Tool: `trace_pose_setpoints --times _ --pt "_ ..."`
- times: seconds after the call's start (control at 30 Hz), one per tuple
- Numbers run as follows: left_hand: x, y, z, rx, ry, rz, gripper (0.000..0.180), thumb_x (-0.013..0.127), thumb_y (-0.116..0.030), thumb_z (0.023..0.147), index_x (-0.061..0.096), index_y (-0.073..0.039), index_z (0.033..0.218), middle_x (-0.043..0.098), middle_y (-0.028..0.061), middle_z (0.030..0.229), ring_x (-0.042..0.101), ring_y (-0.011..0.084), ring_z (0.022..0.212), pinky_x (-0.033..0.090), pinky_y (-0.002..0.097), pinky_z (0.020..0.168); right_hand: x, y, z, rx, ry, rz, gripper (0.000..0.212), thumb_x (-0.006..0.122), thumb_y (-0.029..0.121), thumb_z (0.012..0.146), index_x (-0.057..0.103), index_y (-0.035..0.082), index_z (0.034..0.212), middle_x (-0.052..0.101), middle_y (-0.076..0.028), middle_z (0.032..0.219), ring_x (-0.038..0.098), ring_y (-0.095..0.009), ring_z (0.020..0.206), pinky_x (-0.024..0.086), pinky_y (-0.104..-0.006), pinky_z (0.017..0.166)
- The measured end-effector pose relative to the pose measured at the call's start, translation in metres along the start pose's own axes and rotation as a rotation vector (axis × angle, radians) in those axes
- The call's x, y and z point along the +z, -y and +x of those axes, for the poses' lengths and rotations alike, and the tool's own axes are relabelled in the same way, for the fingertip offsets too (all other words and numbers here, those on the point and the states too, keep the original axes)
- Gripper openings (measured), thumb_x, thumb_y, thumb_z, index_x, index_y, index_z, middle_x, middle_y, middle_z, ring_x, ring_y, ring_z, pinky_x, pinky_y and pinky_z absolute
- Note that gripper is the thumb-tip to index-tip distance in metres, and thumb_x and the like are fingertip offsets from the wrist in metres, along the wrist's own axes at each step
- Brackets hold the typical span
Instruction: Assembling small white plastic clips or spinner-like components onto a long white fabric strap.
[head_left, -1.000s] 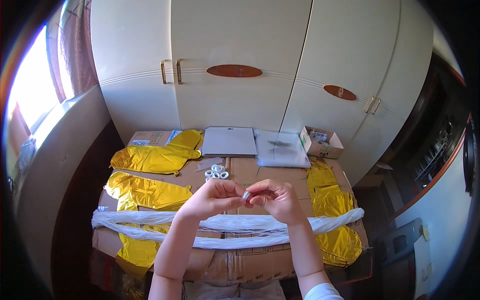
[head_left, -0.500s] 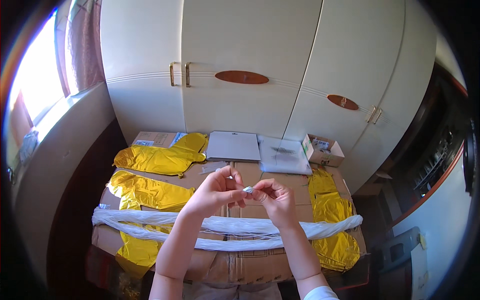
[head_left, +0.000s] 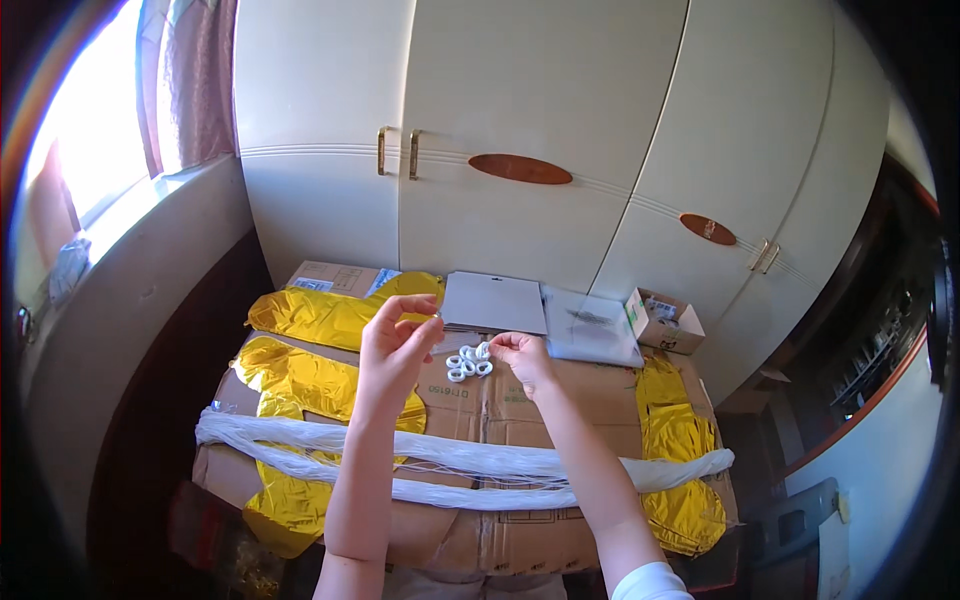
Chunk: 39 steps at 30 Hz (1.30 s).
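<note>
Several small white rings point(head_left: 468, 366) lie in a cluster on the brown cardboard point(head_left: 520, 415), past the middle of the table. My right hand point(head_left: 527, 362) reaches in from their right, thumb and finger pinched on a white ring point(head_left: 484, 351) at the cluster's edge. To the left of the cluster, my left hand point(head_left: 395, 345) is raised with its fingers curled and thumb near the fingertips. A tiny pale spot shows at that pinch, too small to name. Across the cardboard, below both hands, runs a long hank of white strands point(head_left: 300, 433), passing behind my forearms.
Yellow foil balloons point(head_left: 300, 375) lie flat at the left; another yellow foil balloon point(head_left: 680, 430) lies right. Along the back are a grey flat board point(head_left: 495, 300), a clear plastic packet point(head_left: 590, 330) and a small open box point(head_left: 665, 322). Cream cupboards point(head_left: 530, 80) stand behind.
My hands were together at a small white piece; now they are apart, the right lowered to the ring cluster. The rings, hidden before, now show. The whole view has shifted slightly.
</note>
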<state>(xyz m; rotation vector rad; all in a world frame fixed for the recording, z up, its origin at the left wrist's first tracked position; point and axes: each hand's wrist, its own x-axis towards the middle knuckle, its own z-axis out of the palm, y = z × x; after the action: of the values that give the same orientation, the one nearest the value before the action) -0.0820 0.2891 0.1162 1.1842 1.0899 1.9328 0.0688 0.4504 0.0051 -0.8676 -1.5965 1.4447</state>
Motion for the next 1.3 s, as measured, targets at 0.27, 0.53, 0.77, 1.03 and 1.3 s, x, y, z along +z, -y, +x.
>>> trace_pose_setpoints --times 0.27,0.53,0.77,1.03,1.3 --pt "-0.009 0.055 0.015 -0.042 0.121 0.443 0.029 0.063 -0.018 0.079 0.057 0.003 0.098 0.062 0.0085 0.087 0.058 0.0111 0.073 0.047 0.0244 0.062 0.025 0.021 -0.014 0.097 0.068 0.23 0.009 0.063 0.011 0.081 0.06 0.003 0.085 0.061 -0.002 0.079 0.056 -0.008 0.07 0.047 -0.0204 0.065" --pt "0.007 0.077 0.017 -0.418 0.27 0.041 0.027 0.058 -0.022 0.086 0.051 0.003 0.096 0.059 0.0105 0.09 0.062 0.0161 0.081 0.053 0.0252 0.068 0.02 0.04 -0.029 -0.049 0.02 0.149 0.009 0.063 0.012 0.082 0.061 0.004 0.085 0.061 0.0 0.078 0.055 -0.007 0.073 0.043 -0.0201 0.067" --pt "0.017 0.082 0.014 -0.496 0.22 -0.311 0.019 0.052 -0.02 0.089 0.05 -0.001 0.092 0.061 0.0103 0.086 0.063 0.0154 0.079 0.053 0.0247 0.065 0.02 0.045 -0.038 -0.057 -0.009 0.27 0.007 0.063 0.012 0.081 0.062 0.005 0.084 0.061 0.001 0.077 0.053 -0.006 0.071 0.042 -0.0202 0.068" --pt "0.012 0.081 0.014 -0.636 0.335 -0.612 0.013 0.046 -0.014 0.091 0.048 -0.002 0.096 0.061 0.0094 0.09 0.063 0.0174 0.082 0.054 0.0255 0.068 0.015 0.058 -0.047 0.015 0.036 0.412 0.005 0.065 0.013 0.079 0.064 0.009 0.083 0.061 0.001 0.077 0.053 -0.008 0.072 0.04 -0.0233 0.075" --pt "0.012 0.09 0.013 -0.619 0.365 -0.685 0.008 0.056 -0.007 0.085 0.052 -0.003 0.09 0.059 0.0052 0.082 0.061 0.011 0.073 0.053 0.0221 0.067 0.012 0.06 -0.047 -0.027 0.213 0.456 0.008 0.066 0.011 0.077 0.063 0.01 0.085 0.063 0.0 0.079 0.055 -0.007 0.074 0.04 -0.0203 0.068"
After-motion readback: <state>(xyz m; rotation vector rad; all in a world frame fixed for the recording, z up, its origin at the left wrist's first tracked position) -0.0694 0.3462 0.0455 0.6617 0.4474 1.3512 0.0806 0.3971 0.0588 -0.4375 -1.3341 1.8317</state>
